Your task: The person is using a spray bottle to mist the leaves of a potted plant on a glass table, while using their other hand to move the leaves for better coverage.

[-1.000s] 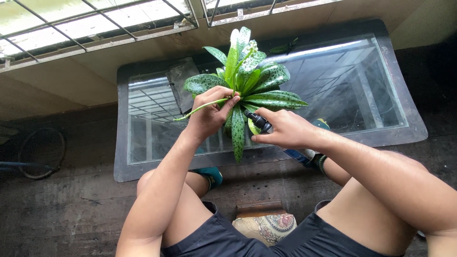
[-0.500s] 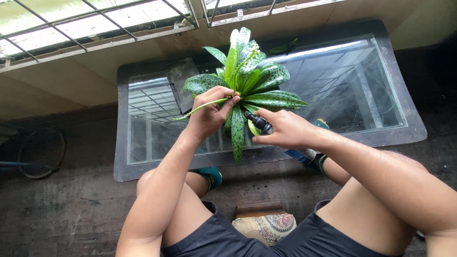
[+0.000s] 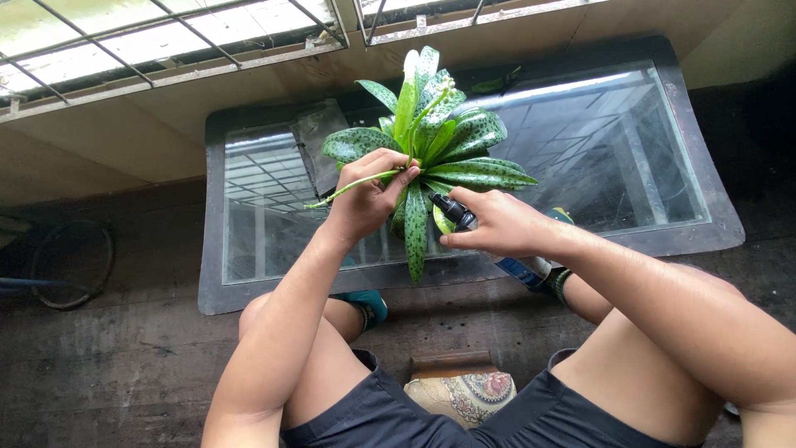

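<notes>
A potted plant (image 3: 448,133) with dark-spotted green leaves stands on a glass-topped low table (image 3: 630,149). My left hand (image 3: 365,199) pinches a thin green stalk (image 3: 340,191) of the plant between thumb and fingers, bending it out to the left. My right hand (image 3: 493,224) grips a spray bottle (image 3: 454,212) with a black nozzle, its tip aimed toward the base of the leaves; the bottle's lower end shows past my wrist (image 3: 522,270).
The table has a dark frame (image 3: 211,299) and stands on a dark wooden floor. A barred window ledge (image 3: 149,58) runs along the top. A patterned cushion seat (image 3: 460,394) sits between my knees. A coiled hose (image 3: 70,265) lies at far left.
The spray bottle nozzle shifted slightly between frames, tilting a little toward the leaves. My left hand keeps its hold on the stalk.
</notes>
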